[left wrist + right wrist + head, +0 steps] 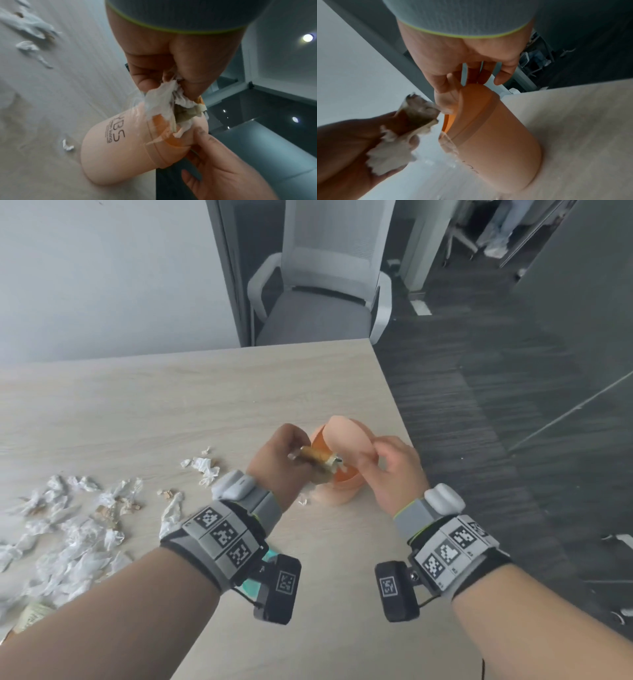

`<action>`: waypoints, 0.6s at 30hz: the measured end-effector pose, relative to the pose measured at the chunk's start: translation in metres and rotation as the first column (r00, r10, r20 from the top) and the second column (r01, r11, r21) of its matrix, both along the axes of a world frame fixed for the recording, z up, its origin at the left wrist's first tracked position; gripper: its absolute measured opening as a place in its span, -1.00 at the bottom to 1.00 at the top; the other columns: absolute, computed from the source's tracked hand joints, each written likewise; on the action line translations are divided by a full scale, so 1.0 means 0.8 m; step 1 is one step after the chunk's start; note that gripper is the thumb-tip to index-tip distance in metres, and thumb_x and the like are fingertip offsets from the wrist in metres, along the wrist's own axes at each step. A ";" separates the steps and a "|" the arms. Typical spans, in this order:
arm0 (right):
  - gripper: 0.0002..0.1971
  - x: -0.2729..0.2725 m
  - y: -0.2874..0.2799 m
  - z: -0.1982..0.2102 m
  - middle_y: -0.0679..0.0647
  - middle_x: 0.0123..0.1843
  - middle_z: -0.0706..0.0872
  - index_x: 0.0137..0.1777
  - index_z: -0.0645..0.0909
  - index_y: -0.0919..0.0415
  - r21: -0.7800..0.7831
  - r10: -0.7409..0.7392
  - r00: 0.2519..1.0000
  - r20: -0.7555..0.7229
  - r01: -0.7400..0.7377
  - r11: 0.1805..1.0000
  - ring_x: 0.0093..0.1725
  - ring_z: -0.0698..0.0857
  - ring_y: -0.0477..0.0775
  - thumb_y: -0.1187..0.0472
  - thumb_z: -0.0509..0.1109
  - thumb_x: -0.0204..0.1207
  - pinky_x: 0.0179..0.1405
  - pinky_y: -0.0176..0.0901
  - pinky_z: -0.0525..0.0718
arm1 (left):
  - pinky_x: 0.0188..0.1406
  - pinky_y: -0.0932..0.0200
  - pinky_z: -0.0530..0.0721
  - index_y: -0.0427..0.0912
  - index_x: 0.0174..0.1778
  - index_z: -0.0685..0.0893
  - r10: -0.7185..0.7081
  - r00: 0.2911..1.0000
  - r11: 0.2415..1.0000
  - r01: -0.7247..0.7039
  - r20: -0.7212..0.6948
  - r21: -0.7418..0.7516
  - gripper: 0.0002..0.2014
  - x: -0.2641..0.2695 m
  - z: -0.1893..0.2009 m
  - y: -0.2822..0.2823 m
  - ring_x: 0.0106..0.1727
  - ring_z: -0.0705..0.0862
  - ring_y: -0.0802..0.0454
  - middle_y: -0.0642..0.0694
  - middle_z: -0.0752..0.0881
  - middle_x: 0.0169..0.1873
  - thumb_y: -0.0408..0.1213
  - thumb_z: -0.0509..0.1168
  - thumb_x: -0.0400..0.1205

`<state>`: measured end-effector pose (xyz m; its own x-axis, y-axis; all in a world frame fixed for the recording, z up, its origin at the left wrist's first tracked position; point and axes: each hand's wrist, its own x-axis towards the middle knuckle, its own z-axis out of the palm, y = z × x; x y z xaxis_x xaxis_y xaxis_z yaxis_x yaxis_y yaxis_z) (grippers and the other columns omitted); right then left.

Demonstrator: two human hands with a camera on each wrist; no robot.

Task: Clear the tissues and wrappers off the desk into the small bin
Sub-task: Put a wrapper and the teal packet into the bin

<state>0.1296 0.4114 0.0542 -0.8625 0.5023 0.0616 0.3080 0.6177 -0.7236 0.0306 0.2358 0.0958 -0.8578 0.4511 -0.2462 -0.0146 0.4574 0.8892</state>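
A small peach bin (337,491) stands near the desk's right edge. My right hand (371,453) pinches its swing lid (347,438) and holds it tipped up, so the orange inside shows. In the right wrist view my thumb lies on the lid (476,97) and the fingers (502,77) lie behind it. My left hand (301,455) grips a wad of tissues and wrappers (320,460) right at the bin's mouth. In the left wrist view the wad (164,105) hangs over the opening of the bin (120,148).
Several crumpled tissues and wrapper scraps (75,525) litter the left of the desk (171,398), with more (203,469) nearer the bin. One small scrap (303,501) lies at the bin's foot. A grey office chair (318,296) stands beyond the far edge.
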 end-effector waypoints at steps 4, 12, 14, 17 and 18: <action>-0.64 0.007 -0.018 -0.009 -0.13 0.06 0.65 -0.32 0.58 0.02 -0.069 -0.002 0.998 -0.065 -0.003 0.998 0.14 0.56 0.22 -0.24 0.25 0.45 0.11 0.05 0.57 | -0.46 0.22 0.49 0.15 -0.31 0.49 -0.102 0.964 0.983 0.059 -0.246 -0.174 -0.66 -0.007 -0.018 0.011 -0.27 0.63 0.04 0.13 0.63 -0.22 -0.32 0.53 0.37; -0.76 0.006 -0.019 -0.005 -0.19 0.06 0.62 -0.37 0.51 -0.17 -0.120 -0.013 0.998 -0.063 0.006 0.993 0.18 0.54 0.17 -0.21 0.29 0.46 0.05 -0.09 0.48 | -0.20 0.00 0.72 -0.03 -0.21 0.79 -0.289 0.797 0.956 0.213 -0.531 -0.200 -0.77 0.000 -0.046 0.008 -0.17 0.68 -0.06 0.04 0.67 -0.07 -0.46 0.33 0.44; -0.77 0.004 -0.019 -0.006 -0.19 0.04 0.61 -0.37 0.50 -0.20 -0.121 -0.015 0.998 -0.069 0.006 0.993 0.15 0.57 0.19 -0.21 0.29 0.46 0.05 -0.07 0.54 | -0.03 -0.09 0.71 -0.02 -0.03 0.79 -0.467 0.688 0.884 0.339 -0.556 -0.322 -0.76 0.006 -0.046 -0.002 -0.01 0.68 -0.13 -0.01 0.72 0.04 -0.33 0.29 0.47; -0.80 0.002 -0.022 -0.008 -0.20 0.05 0.62 -0.31 0.60 -0.15 -0.114 -0.008 0.998 -0.065 0.001 0.993 0.17 0.55 0.15 -0.17 0.33 0.47 0.03 -0.26 0.49 | 0.28 -0.12 0.52 0.06 0.33 0.60 -0.679 0.598 0.713 0.400 -0.425 -0.576 -0.54 0.017 -0.041 -0.014 0.35 0.57 -0.08 0.08 0.71 0.24 -0.17 0.21 0.47; -0.79 0.002 -0.022 -0.009 -0.20 0.06 0.62 -0.27 0.65 -0.08 -0.109 -0.009 0.999 -0.050 0.003 0.994 0.18 0.53 0.13 -0.14 0.36 0.49 0.02 -0.37 0.44 | 0.34 -0.11 0.41 0.06 0.38 0.51 -0.707 0.591 0.676 0.402 -0.389 -0.618 -0.51 0.019 -0.039 -0.014 0.46 0.50 -0.02 0.11 0.70 0.27 -0.19 0.20 0.47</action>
<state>0.1313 0.3935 0.0468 -0.8566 0.5136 0.0495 0.2729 0.5324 -0.8013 0.0459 0.2244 0.0643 -0.4982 0.8596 -0.1136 0.7968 0.5055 0.3309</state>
